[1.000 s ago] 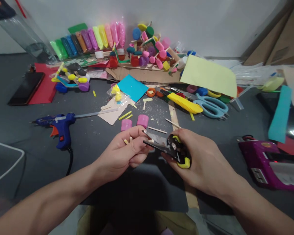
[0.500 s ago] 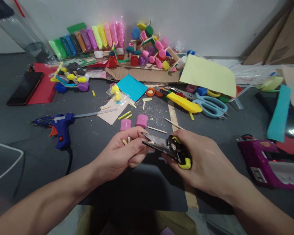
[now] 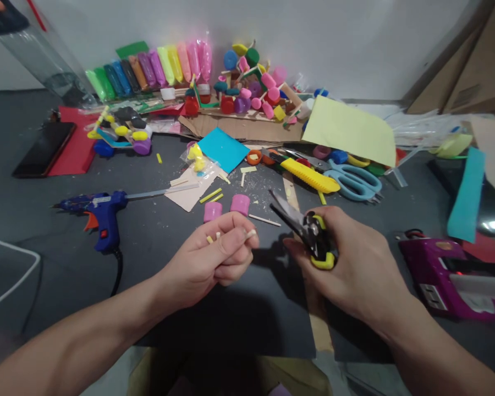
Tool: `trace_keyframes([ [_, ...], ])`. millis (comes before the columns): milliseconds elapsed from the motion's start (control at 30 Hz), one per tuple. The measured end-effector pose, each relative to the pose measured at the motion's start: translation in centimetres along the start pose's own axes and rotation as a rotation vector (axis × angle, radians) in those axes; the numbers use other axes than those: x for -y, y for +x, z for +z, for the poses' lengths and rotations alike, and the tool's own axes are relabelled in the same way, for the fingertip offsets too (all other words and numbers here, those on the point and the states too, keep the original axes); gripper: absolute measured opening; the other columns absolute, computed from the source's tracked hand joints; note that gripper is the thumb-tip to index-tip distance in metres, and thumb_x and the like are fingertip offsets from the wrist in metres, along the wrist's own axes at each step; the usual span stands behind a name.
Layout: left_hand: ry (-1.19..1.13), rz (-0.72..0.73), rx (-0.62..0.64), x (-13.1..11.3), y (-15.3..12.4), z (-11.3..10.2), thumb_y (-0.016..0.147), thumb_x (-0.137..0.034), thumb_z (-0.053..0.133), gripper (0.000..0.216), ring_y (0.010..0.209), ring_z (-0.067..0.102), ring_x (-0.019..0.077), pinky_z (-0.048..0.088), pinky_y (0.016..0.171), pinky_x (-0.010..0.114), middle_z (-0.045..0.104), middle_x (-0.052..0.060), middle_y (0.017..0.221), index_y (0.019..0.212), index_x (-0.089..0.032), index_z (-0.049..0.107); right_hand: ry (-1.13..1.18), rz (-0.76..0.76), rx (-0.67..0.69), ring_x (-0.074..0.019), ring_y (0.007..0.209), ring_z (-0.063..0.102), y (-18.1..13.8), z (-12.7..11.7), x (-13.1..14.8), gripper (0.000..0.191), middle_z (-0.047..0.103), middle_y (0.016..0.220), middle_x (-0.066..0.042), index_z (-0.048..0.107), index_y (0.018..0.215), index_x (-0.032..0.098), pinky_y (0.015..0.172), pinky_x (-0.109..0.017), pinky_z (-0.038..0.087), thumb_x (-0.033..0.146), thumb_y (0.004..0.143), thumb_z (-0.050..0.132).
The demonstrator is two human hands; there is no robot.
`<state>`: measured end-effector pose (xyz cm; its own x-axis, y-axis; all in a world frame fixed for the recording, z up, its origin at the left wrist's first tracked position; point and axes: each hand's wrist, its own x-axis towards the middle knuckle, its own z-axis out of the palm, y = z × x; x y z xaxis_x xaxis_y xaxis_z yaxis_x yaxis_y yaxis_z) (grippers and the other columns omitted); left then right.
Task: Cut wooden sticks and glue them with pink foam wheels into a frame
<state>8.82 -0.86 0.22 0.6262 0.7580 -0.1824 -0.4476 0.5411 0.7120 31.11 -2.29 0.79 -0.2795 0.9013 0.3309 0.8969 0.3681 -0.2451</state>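
Note:
Closed fingers of my left hand (image 3: 214, 253) pinch short pale wooden sticks (image 3: 251, 234); one end pokes out by the thumb tip, others show behind the thumb. My right hand (image 3: 350, 258) grips black pruning shears with yellow handles (image 3: 319, 242), their blades pointing up and left, apart from the sticks. Just beyond my left hand stand two pink-purple clay cylinders (image 3: 240, 204). A thin white stick (image 3: 264, 220) lies on the dark table to their right.
A blue glue gun (image 3: 103, 214) lies at left. Behind my hands are a yellow utility knife (image 3: 309, 175), blue-handled scissors (image 3: 355, 182) and a blue paper square (image 3: 223, 149). Clay models (image 3: 256, 82) line the wall. A purple box (image 3: 437, 275) sits at right.
The shears in my right hand have moved right, away from my left hand and its sticks. A second loose stick near the tape strip is no longer visible. My left hand stays nearly in place.

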Motion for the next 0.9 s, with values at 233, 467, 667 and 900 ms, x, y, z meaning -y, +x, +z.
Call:
trace_keyframes([
  [233, -0.016, -0.014, 0.073, -0.3, -0.4, -0.1, 0.098, -0.026, 0.057, 0.01, 0.05, 0.02, 0.0053, 0.018, 0.045, 0.015, 0.03, -0.008, 0.062, 0.091, -0.019, 0.057, -0.238, 0.189, 0.118, -0.0347, 0.08, 0.064, 1.0, -0.1, -2.3, 0.054, 0.066, 0.087, -0.017, 0.058, 0.103, 0.015, 0.062, -0.038, 0.037, 0.067, 0.087, 0.059],
  [467, -0.017, -0.019, 0.069, -0.3, -0.4, 0.0, 0.097, -0.027, 0.058, 0.011, 0.048, 0.02, 0.0048, 0.019, 0.044, 0.016, 0.028, -0.008, 0.061, 0.089, -0.019, 0.058, -0.42, 0.194, 0.223, -0.0309, 0.067, 0.062, 0.9, -0.2, -3.8, 0.052, 0.065, 0.074, -0.015, 0.053, 0.09, 0.019, 0.053, -0.035, 0.029, 0.071, 0.092, 0.046],
  [667, 0.087, 0.07, 0.069, -0.1, -0.6, -0.2, 0.096, -0.033, 0.061, 0.016, 0.047, 0.021, 0.0047, 0.017, 0.044, 0.019, 0.032, -0.008, 0.059, 0.092, -0.018, 0.061, -0.473, 0.157, 0.26, -0.031, 0.065, 0.061, 0.5, 0.8, -5.3, 0.061, 0.065, 0.071, -0.014, 0.057, 0.086, 0.017, 0.052, -0.033, 0.029, 0.077, 0.089, 0.045],
  [900, 0.14, 0.036, -0.028, 0.0, -0.4, -0.1, 0.095, -0.039, 0.063, 0.032, 0.046, 0.022, 0.0035, 0.016, 0.043, 0.017, 0.031, -0.009, 0.057, 0.074, -0.017, 0.051, -0.492, 0.021, 0.093, -0.0372, 0.079, 0.063, 0.4, 0.6, -5.2, 0.06, 0.067, 0.085, -0.02, 0.065, 0.102, 0.013, 0.06, -0.043, 0.045, 0.069, 0.093, 0.046],
])
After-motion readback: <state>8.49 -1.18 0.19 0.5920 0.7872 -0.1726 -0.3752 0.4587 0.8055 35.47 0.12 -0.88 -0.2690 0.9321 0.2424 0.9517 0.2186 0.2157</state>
